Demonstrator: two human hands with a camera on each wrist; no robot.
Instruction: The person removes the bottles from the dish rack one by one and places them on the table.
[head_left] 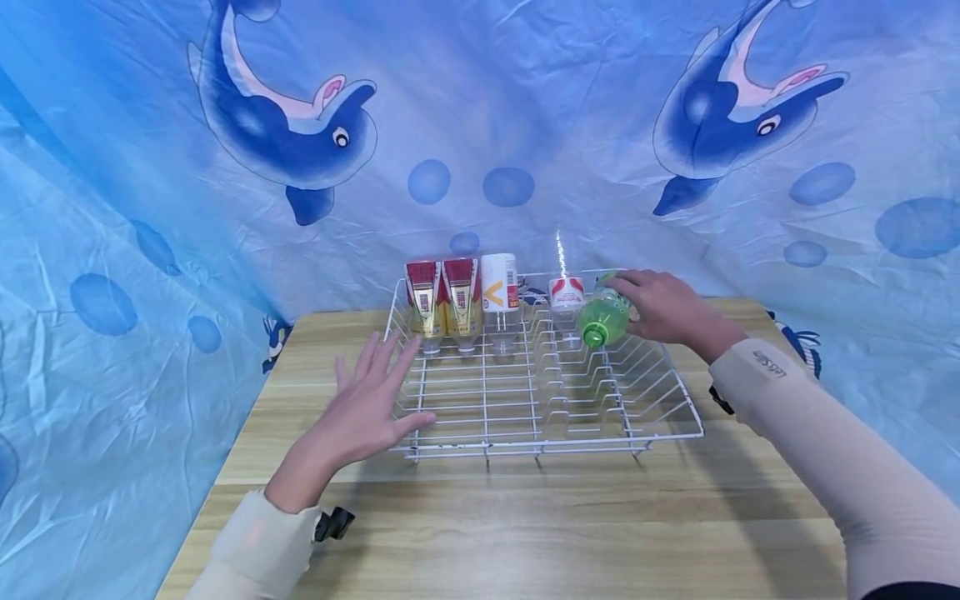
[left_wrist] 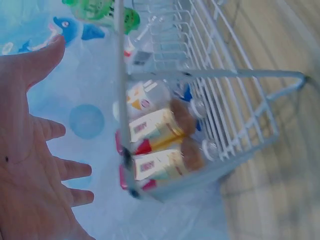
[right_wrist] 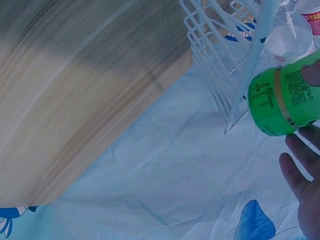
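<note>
My right hand (head_left: 667, 308) grips a green plastic bottle (head_left: 603, 321) over the back right of a white wire dish rack (head_left: 675, 436). The bottle's green cap tilts down and toward me; its printed base end shows in the right wrist view. Just left of it a clear bottle (head_left: 567, 293) with a red-and-white label stands cap down in the rack. My left hand (head_left: 363, 417), holding nothing, is spread at the rack's left side. Further back, two bottles with red and gold labels, the left one (head_left: 426, 300) and its neighbour (head_left: 462, 300), stand cap down beside a white-labelled bottle (head_left: 500, 283).
The rack stands on a wood-grain table (head_left: 525, 525), its right half lined with upright wire dividers (head_left: 558, 400). A blue curtain (head_left: 480, 108) printed with dolphins hangs close behind the table.
</note>
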